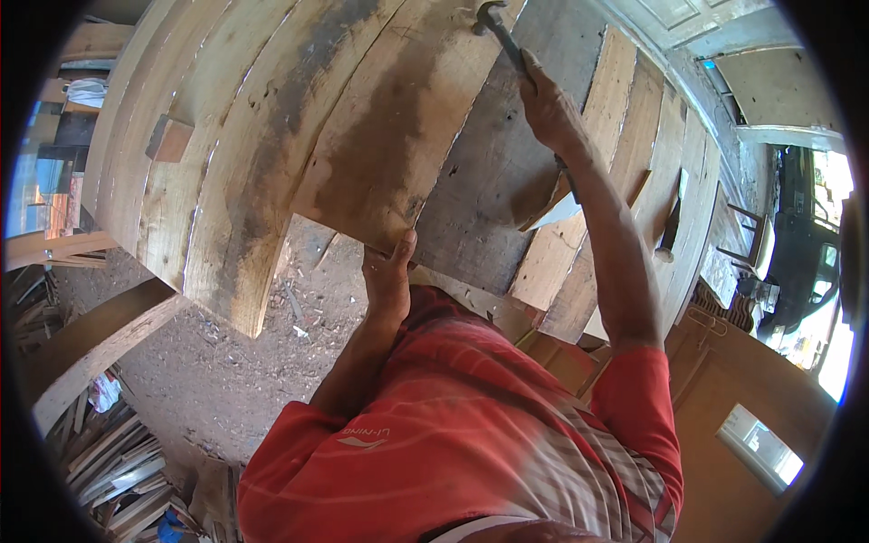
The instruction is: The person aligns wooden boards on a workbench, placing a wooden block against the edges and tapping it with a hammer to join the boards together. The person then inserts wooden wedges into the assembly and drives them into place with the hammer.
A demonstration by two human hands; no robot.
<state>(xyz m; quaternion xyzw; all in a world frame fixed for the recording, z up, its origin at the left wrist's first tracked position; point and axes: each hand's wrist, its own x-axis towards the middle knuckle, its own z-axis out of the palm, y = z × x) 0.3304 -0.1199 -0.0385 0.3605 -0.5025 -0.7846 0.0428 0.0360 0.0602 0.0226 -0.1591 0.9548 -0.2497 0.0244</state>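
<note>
My right hand (pixel 546 110) is wrapped round the handle of a claw hammer (pixel 495 22), whose head is over the far part of the boards. My left hand (pixel 388 279) grips the near end of a wide brown plank (pixel 362 167) with a dark stain, thumb along the end and the other fingers mostly hidden below. To the right of this plank lies a darker grey board (pixel 475 195). Further left, pale planks (pixel 237 185) with rough edges lie side by side. Partly behind my right forearm is a pale, flat piece with a brown edge (pixel 552 210), its kind unclear.
A small wood block (pixel 170 139) rests on the left planks. At right, a dark-handled tool (pixel 670 228) lies on pale boards. Wood offcuts (pixel 127 471) are heaped at lower left, near a curved timber (pixel 109 339). Debris litters the dirt floor (pixel 244 380).
</note>
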